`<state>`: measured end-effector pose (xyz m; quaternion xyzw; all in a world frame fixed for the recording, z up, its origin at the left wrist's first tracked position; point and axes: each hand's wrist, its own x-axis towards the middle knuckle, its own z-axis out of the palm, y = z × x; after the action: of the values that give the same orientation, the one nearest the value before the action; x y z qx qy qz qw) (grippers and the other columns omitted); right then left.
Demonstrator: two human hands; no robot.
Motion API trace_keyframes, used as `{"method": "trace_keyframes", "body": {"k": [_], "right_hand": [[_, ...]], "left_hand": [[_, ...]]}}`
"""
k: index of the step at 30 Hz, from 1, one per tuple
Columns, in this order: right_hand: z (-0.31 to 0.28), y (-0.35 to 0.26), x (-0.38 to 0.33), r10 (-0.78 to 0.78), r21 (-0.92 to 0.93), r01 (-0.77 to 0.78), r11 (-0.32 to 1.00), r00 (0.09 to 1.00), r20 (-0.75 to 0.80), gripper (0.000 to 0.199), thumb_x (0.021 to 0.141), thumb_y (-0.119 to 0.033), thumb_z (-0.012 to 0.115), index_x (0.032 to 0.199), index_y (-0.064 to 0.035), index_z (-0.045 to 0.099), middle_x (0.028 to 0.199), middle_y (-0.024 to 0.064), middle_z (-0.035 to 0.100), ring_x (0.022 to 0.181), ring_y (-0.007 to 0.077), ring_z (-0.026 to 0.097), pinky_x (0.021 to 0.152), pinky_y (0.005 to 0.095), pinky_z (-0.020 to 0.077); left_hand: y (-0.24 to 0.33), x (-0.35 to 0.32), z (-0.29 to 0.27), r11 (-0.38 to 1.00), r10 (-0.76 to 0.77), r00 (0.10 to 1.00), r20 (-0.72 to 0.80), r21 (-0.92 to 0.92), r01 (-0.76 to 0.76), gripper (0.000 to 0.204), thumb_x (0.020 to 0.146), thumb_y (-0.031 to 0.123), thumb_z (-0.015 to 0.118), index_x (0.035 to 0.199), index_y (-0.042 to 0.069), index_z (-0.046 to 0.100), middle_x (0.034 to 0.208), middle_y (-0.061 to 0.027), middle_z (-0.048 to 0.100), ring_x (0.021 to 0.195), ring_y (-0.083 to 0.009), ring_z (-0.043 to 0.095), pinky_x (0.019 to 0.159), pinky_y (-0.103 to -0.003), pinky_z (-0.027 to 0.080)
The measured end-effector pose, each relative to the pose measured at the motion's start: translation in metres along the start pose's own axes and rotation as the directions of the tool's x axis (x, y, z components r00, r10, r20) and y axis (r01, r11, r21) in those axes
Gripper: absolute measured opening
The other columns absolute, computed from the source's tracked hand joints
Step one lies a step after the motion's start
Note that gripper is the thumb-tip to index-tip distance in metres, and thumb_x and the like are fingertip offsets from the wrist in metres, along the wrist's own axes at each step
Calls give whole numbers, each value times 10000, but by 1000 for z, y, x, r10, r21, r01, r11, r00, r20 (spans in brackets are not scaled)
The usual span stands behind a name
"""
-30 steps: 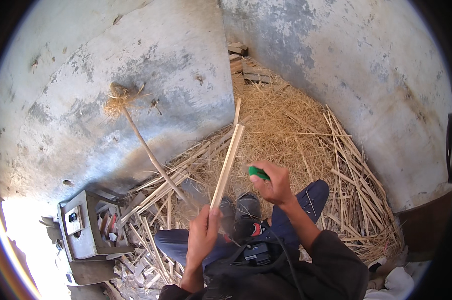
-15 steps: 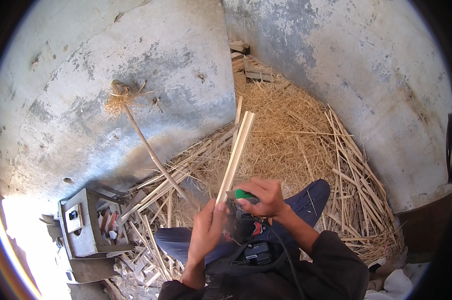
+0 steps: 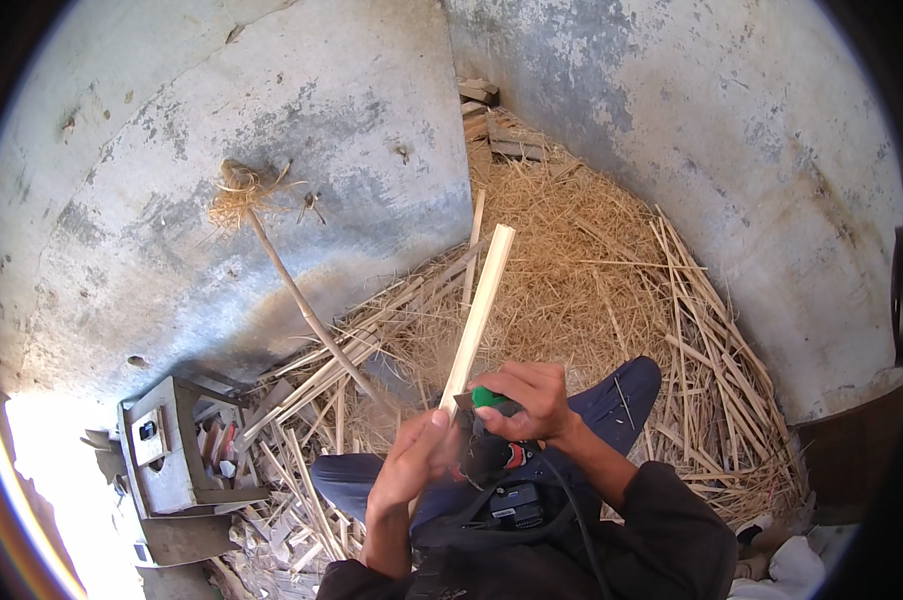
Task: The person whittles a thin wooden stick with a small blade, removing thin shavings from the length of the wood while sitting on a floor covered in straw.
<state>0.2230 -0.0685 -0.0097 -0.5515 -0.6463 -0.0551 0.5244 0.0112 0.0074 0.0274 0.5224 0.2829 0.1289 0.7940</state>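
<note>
A long, pale strip of split wood or bamboo (image 3: 482, 305) slants up and away from my lap. My left hand (image 3: 408, 468) is closed around its near end, thumb lying on top. My right hand (image 3: 534, 402) grips a knife (image 3: 490, 397) with a green handle. The short dark blade points left and sits against or very close to the strip's right edge, just beyond my left fingers; exact contact is hard to tell. Below my hands are my crossed legs in dark blue trousers (image 3: 612, 400).
Curly shavings (image 3: 562, 240) cover the floor ahead, with loose strips (image 3: 707, 390) heaped at right and others (image 3: 312, 385) at left. A stick (image 3: 297, 295) leans on the wall, fibres bunched at its top. An open-sided wooden box (image 3: 167, 460) stands left. A cable (image 3: 577, 510) crosses my lap.
The strip has turned in my left hand, so its long groove shows less, and its far end has shifted slightly right. The knife and right hand have moved slightly downward.
</note>
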Motion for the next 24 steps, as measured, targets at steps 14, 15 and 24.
{"method": "trace_keyframes", "body": {"k": [14, 15, 24], "right_hand": [[-6, -3, 10, -63, -71, 61, 996, 998, -15, 268, 793, -267, 855, 999, -118, 770, 677, 7, 569, 554, 196, 616, 491, 335, 479], [-6, -3, 10, -63, -71, 61, 996, 998, -15, 268, 793, -267, 855, 999, -118, 770, 677, 7, 569, 554, 196, 616, 491, 335, 479], [-6, 12, 8, -76, -69, 72, 995, 995, -60, 242, 881, -280, 765, 1000, -71, 791, 678, 45, 631, 539, 217, 626, 499, 341, 494]], "left_hand": [[3, -1, -2, 994, -21, 996, 92, -102, 30, 511, 1166, 467, 385, 770, 145, 396, 636, 78, 308, 523, -58, 272, 489, -254, 242], [3, -1, -3, 994, -21, 996, 92, -102, 30, 511, 1166, 467, 385, 770, 145, 396, 636, 78, 308, 523, -58, 272, 489, -254, 242], [-12, -3, -9, 996, 36, 989, 144, -91, -23, 524, 1122, 554, 457, 835, 115, 455, 605, 45, 342, 488, -53, 261, 425, -247, 199]]}}
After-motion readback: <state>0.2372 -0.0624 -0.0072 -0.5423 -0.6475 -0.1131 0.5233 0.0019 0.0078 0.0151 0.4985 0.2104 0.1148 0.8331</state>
